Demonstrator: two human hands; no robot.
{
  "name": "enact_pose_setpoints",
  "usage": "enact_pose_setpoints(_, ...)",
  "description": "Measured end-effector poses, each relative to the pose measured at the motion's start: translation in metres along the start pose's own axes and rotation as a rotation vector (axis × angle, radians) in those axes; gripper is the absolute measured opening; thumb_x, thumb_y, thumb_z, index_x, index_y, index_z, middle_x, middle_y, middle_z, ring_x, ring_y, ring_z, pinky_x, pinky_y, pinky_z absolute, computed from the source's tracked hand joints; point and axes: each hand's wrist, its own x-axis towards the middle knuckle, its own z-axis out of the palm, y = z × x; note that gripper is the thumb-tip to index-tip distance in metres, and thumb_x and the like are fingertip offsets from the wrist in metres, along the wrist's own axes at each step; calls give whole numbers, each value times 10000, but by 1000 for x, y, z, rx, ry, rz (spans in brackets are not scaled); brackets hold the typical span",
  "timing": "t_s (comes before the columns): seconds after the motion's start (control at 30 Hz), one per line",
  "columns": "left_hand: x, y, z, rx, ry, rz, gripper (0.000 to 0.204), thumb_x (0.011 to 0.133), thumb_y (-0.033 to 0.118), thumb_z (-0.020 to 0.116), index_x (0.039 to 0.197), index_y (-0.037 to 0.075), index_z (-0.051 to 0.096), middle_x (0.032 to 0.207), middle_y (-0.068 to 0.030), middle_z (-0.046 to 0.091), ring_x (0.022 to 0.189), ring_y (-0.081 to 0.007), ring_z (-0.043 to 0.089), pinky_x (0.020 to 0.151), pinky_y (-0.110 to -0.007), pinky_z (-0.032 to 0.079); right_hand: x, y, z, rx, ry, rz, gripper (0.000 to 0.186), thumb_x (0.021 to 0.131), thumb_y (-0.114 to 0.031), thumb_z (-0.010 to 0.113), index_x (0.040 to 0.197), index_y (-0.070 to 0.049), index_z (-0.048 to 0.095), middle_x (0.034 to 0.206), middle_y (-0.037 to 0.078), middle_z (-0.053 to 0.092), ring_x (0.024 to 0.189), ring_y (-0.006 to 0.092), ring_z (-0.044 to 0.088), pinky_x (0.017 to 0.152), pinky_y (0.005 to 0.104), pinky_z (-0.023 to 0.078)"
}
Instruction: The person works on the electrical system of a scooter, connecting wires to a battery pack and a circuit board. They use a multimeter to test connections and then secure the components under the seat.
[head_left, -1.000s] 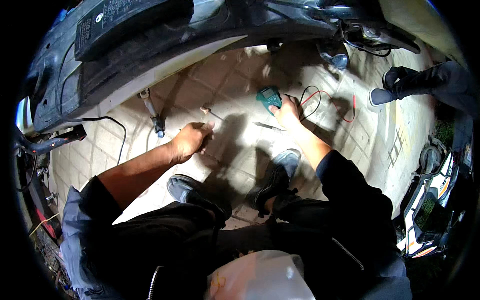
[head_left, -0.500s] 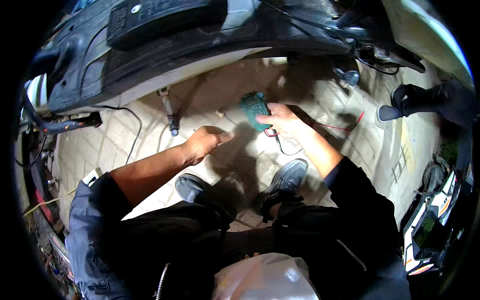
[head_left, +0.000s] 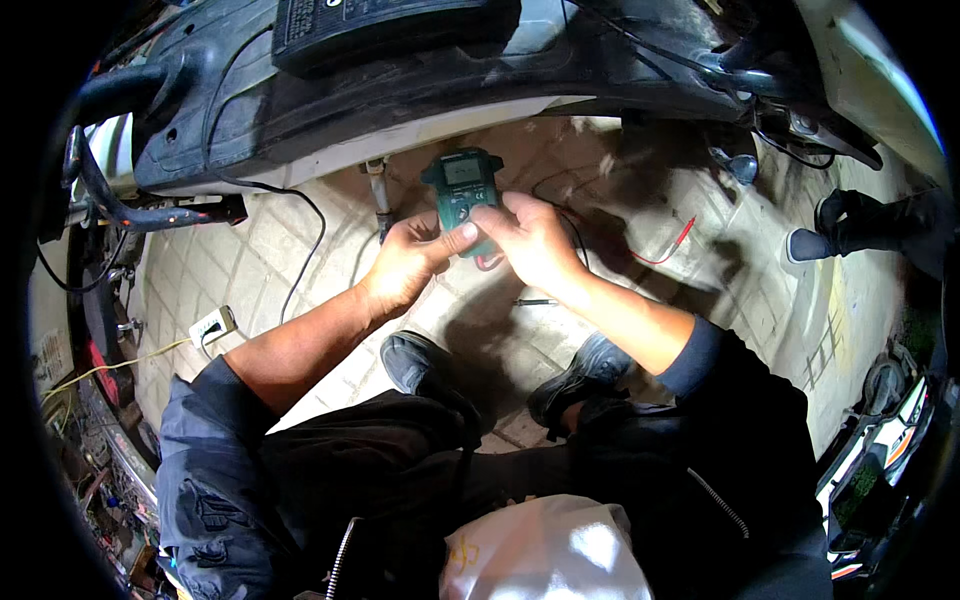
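Left hand (head_left: 405, 262) and right hand (head_left: 540, 240) — together, both clamped on one green meter (head_left: 463, 178), thumbs over its lower face, screen uncovered; held above the paved floor (head_left: 265, 262). Beside the right forearm: thin dark probe (head_left: 537, 302). Farther right: red probe (head_left: 684, 233) on a thin lead. To the left: white socket block (head_left: 212, 325), black cable (head_left: 318, 228). Beyond the meter — black box (head_left: 390, 38) atop a dark panel (head_left: 230, 135). Nearest the body: white plastic bag (head_left: 545, 552).

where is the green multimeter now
In the head view, the green multimeter is just left of centre in the upper half, its lower end held between the left hand and the right hand.
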Motion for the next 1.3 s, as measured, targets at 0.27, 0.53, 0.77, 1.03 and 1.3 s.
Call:
enact_pose_setpoints(0.27,-28,31,-9,-115,148,46,475,783,314,719,1096,-20,594,973,-89,632,886,-167,588,846,-300,451,-3,-10,-6,6,-471,-93,411,942,-384,601,952,25,561,835,62,644,783,99,569,693,270,473)
enact_pose_setpoints(0.53,-179,82,-114,103,407,263,566,651,260,720,1117,-30,580,970,-43,626,857,-123,592,784,-251,466,14,37,-81,-956,-747,-6,253,844,-261,660,956,-34,673,853,180,665,770,323,633,691,405,479)
enact_pose_setpoints(0.77,-367,38,-200,635,986,-43,362,781,216,641,1064,-8,606,907,10,589,816,-76,501,763,-220,394,22,-3,12,-600,-817,3,203,888,-182,607,1010,-26,647,852,146,654,774,244,618,700,385,471)
enact_pose_setpoints(1.03,-465,67,-178,1026,1305,-259,313,767,135,650,1030,-34,627,830,-14,613,708,-99,536,645,-247,438,-60,29,259,45,-907,-456,397,852,-239,638,1146,26,609,1098,246,606,1043,381,581,899,427,464)
enact_pose_setpoints(1.3,-517,6,-165,484,1357,-239,331,728,151,642,991,-49,627,888,-56,655,780,-118,586,733,-252,472,75,133,57,-1019,-18,104,620,898,-358,609,1359,11,418,1309,275,513,1213,406,498,1011,421,403)
